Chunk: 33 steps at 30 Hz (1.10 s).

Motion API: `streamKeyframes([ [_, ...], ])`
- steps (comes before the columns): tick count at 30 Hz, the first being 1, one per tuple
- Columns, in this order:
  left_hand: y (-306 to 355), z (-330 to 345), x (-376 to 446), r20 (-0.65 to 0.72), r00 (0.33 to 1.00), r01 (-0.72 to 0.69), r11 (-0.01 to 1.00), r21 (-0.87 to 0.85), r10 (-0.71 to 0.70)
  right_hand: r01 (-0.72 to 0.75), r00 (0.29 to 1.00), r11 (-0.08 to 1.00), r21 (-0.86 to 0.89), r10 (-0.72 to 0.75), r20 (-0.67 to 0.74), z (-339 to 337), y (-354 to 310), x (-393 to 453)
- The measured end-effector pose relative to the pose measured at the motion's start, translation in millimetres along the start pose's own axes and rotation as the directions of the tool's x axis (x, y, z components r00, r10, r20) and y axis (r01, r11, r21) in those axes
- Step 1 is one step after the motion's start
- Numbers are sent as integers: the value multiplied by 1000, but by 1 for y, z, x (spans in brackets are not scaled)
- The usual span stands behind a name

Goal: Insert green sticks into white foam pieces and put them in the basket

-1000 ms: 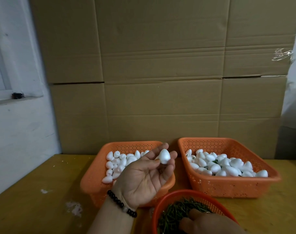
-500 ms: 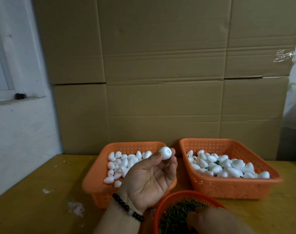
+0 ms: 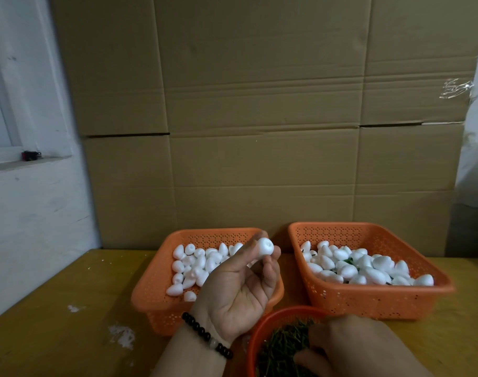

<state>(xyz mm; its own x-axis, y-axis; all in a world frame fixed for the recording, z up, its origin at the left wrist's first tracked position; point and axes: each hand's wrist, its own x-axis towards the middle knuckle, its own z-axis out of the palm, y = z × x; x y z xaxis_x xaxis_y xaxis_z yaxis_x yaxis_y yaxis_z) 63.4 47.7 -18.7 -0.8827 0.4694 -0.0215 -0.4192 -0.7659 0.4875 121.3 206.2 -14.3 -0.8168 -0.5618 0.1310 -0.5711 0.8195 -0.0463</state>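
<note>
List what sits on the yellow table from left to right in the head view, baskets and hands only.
Rectangular orange plastic basket of plain white foam pieces → left hand pinching one white foam piece → round red basket of green sticks → right hand reaching into it → rectangular orange basket of stick-fitted foam pieces.

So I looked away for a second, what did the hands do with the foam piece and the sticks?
The left hand turned the foam piece at its fingertips and lifted it slightly, so its dimpled end now faces the camera. The right hand stayed in the round basket among the green sticks. Both orange baskets are unchanged.
</note>
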Motion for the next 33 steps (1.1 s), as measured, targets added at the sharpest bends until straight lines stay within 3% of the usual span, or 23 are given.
streamKeyframes([
  [1,0,1,0,-6,1000,6,1000,-21,-6,-148,986,983,-109,155,59,14,13,-8],
  [3,-1,1,0,-22,1000,14,998,-62,-15,-193,971,969,-157,211,109,27,15,-11],
  [4,-1,1,0,-25,1000,16,998,-69,-18,-203,979,971,-127,205,4,25,14,-10],
  [6,-1,2,-1,-19,1000,17,998,-56,-19,-203,979,972,-121,198,-55,22,19,-6],
  [9,-2,2,-2,-19,1000,5,999,-34,-6,-231,972,967,-104,235,23,24,24,-7],
  [14,-3,4,-3,-35,999,-9,995,101,13,-151,959,988,36,155,-237,22,22,-10],
  [17,-3,6,-4,-29,999,-15,995,95,18,-65,896,978,198,145,-420,20,26,-14],
  [20,-3,6,-5,-16,1000,25,999,44,-24,6,803,988,153,87,-590,23,27,-14],
  [27,-5,1,-4,11,996,91,995,38,-92,82,673,955,284,157,-722,18,24,-15],
  [33,-14,1,-1,-44,997,65,993,94,-61,82,557,912,401,292,-777,13,23,-16],
])
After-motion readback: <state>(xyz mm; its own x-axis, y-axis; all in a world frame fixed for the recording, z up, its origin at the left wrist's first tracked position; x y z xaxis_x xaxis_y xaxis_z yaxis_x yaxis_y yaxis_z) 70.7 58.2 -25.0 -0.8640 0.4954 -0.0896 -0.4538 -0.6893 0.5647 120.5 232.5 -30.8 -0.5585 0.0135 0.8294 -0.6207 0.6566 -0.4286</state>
